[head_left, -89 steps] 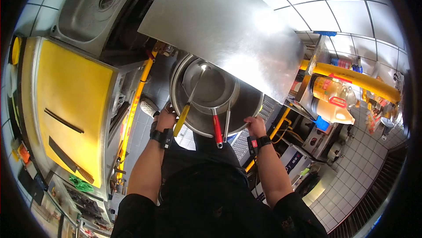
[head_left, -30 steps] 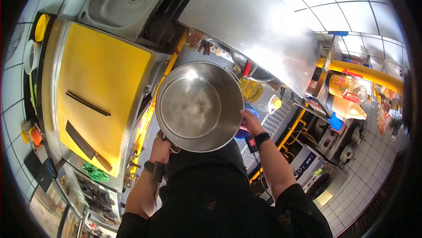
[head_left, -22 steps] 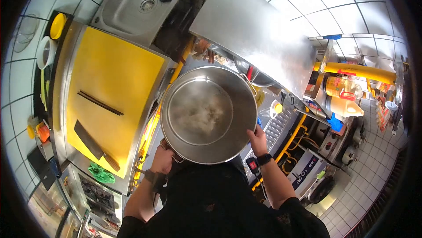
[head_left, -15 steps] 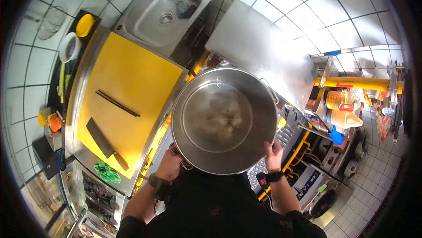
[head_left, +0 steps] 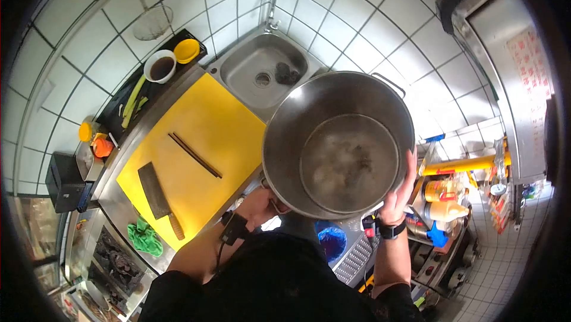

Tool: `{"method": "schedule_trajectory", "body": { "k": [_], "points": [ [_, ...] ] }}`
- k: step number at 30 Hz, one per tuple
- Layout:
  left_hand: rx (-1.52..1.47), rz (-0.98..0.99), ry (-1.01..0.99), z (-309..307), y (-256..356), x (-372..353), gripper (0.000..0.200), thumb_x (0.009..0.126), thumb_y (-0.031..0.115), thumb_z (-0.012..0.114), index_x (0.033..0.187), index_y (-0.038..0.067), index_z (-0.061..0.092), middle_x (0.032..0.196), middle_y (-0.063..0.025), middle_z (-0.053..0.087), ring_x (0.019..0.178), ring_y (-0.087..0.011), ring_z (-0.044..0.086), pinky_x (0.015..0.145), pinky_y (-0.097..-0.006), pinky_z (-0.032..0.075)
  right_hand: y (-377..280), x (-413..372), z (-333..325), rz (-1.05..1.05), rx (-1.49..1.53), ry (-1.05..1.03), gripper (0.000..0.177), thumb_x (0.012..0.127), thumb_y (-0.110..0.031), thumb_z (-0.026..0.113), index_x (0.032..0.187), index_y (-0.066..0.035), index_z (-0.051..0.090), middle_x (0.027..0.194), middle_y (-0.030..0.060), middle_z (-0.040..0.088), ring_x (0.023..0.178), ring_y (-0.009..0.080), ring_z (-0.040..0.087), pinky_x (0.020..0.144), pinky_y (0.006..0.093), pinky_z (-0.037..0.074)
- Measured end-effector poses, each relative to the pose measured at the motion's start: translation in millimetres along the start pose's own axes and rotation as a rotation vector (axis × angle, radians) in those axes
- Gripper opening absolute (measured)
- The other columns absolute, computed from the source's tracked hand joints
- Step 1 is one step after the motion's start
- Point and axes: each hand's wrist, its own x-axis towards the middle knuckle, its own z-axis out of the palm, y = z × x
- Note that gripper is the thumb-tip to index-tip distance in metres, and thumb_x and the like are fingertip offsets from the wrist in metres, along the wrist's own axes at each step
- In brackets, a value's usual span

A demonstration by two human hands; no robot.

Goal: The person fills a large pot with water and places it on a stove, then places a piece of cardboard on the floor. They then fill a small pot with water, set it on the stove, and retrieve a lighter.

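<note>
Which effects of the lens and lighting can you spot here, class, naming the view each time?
Head view: dark, rounded border, grout lines bowing on the tiled wall; head view: glare whitens tiles right of the pot; head view: pale haze blurs the pot's bottom, cause unclear.

The left hand (head_left: 262, 204) grips the pot (head_left: 290, 137) at its lower left; the right hand (head_left: 402, 186) holds its right side. Left of the pot, a cleaver (head_left: 153, 186) lies on a yellow board (head_left: 199, 116).
</note>
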Motion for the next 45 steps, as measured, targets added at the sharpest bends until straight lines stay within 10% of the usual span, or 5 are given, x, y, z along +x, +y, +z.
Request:
{"method": "schedule_trajectory", "body": {
  "k": [23, 28, 31, 34, 45],
  "points": [
    [-0.441, 0.368, -0.872, 136.2, 145.0, 214.2, 0.019, 0.099, 0.029, 0.048, 0.101, 0.012, 0.056, 0.086, -0.0022, 0.058, 0.066, -0.0109, 0.051, 0.048, -0.0206, 0.044, -196.4, 286.9, 218.7, -1.03, -0.582, -0.308, 0.04, 0.067, -0.01, 0.06, 0.106, -0.003, 0.057, 0.134, 0.0281, 0.048, 0.126, 0.0459, 0.046, 0.108, 0.0556, 0.036],
    [-0.58, 0.197, -1.03, 122.0, 152.9, 204.1, 0.022, 0.098, 0.031, 0.051, 0.103, 0.011, 0.058, 0.091, -0.0013, 0.061, 0.072, -0.0135, 0.059, 0.058, -0.025, 0.051, -188.9, 286.7, 205.2, -0.922, -0.596, -0.267, 0.04, 0.065, -0.006, 0.056, 0.104, -0.003, 0.056, 0.134, 0.0286, 0.049, 0.126, 0.0465, 0.046, 0.107, 0.0563, 0.036],
    [0.249, 0.96, -0.521, 127.3, 147.8, 157.0, 0.021, 0.097, 0.025, 0.051, 0.101, 0.006, 0.061, 0.098, -0.0045, 0.068, 0.092, -0.0166, 0.068, 0.076, -0.0307, 0.056, -172.2, 283.2, 181.7, -0.852, -0.56, -0.206, 0.04, 0.065, -0.004, 0.054, 0.104, -0.002, 0.057, 0.137, 0.0293, 0.047, 0.128, 0.0472, 0.045, 0.107, 0.0546, 0.036],
    [-0.378, -0.003, -0.479, 85.6, 135.5, 172.3, 0.017, 0.095, 0.016, 0.051, 0.097, 0.004, 0.063, 0.088, -0.0062, 0.066, 0.077, -0.0166, 0.066, 0.075, -0.0321, 0.054, -148.6, 266.9, 142.9, -0.664, -0.582, -0.154, 0.039, 0.064, -0.005, 0.056, 0.104, -0.003, 0.058, 0.139, 0.0297, 0.045, 0.13, 0.0475, 0.043, 0.108, 0.0537, 0.035],
    [0.231, 0.055, -0.335, 105.3, 91.5, 124.8, 0.022, 0.091, 0.005, 0.052, 0.112, 0.004, 0.058, 0.101, -0.009, 0.061, 0.086, -0.0198, 0.062, 0.083, -0.0371, 0.054, 117.8, 84.6, -20.4, 0.377, 0.203, 0.17, 0.026, 0.081, 0.011, 0.044, 0.098, -0.008, 0.05, 0.119, 0.0064, 0.055, 0.106, 0.0148, 0.048, 0.093, 0.0264, 0.037]
  ]
}}
